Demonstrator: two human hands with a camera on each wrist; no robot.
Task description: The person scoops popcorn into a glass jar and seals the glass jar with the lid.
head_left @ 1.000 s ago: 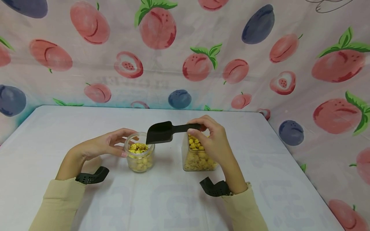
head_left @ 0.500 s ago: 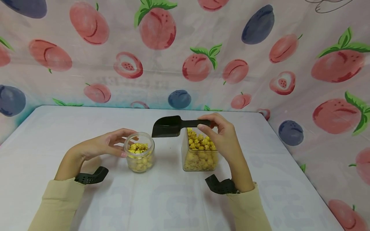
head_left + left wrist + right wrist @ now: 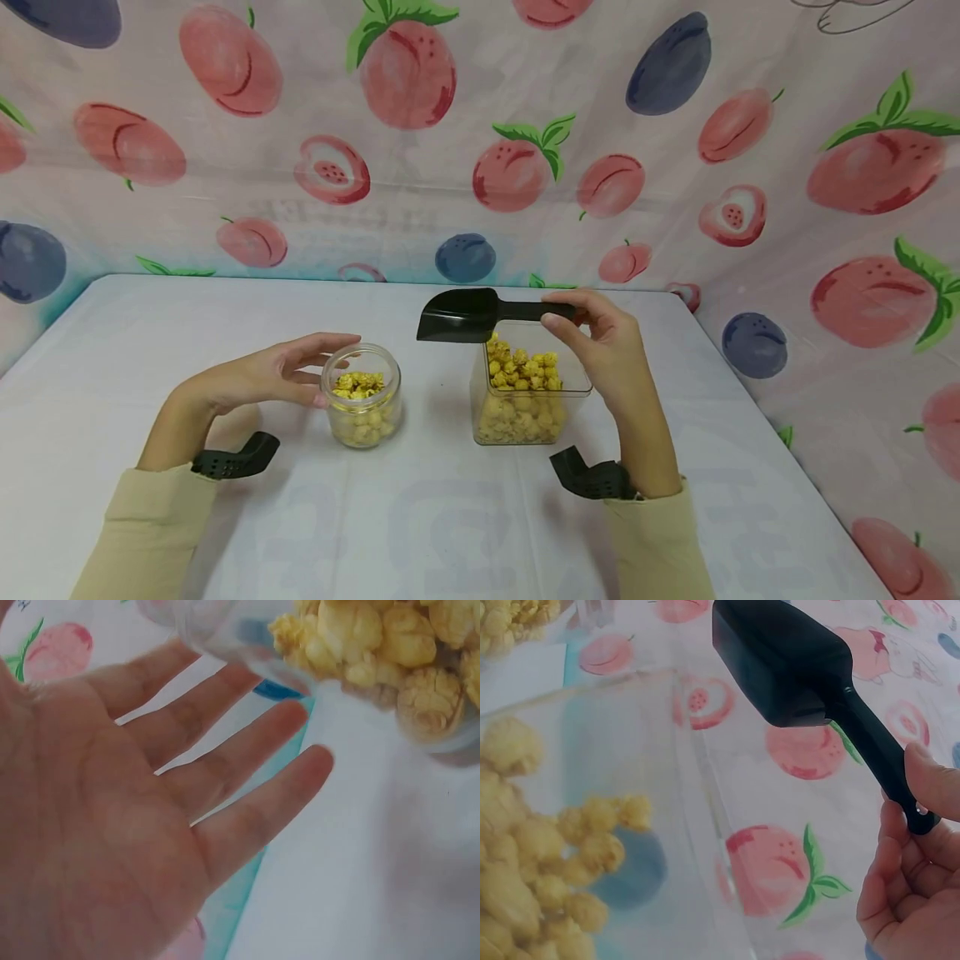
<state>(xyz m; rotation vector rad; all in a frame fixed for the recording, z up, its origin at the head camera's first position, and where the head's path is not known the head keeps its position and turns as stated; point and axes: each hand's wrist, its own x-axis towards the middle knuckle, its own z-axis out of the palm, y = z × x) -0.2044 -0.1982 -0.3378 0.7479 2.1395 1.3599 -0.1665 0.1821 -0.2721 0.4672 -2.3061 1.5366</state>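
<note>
My right hand (image 3: 611, 346) pinches the end of a black scoop's handle (image 3: 528, 311) between thumb and fingers. The scoop (image 3: 459, 317) is held level above the square clear container (image 3: 480, 417), its blade pointing left. Yellow popcorn (image 3: 525, 371) fills part of that container. To the left stands a round glass jar (image 3: 365, 425) with popcorn (image 3: 358, 385) inside. My left hand (image 3: 262, 379) lies along the jar's left side, its thumb tip at the glass. In the left wrist view the fingers (image 3: 262, 810) are spread and fairly straight, beside and partly behind the jar.
A white cloth covers the table (image 3: 420, 533). Behind it and on the right hangs a fruit-print curtain (image 3: 420, 192). Each wrist wears a black camera mount (image 3: 236, 458). A gap of white cloth lies between jar and container.
My right hand has moved right and slightly up with the scoop, from near the jar to over the square container, and the blade has levelled. The left hand and jar stay nearly still.
</note>
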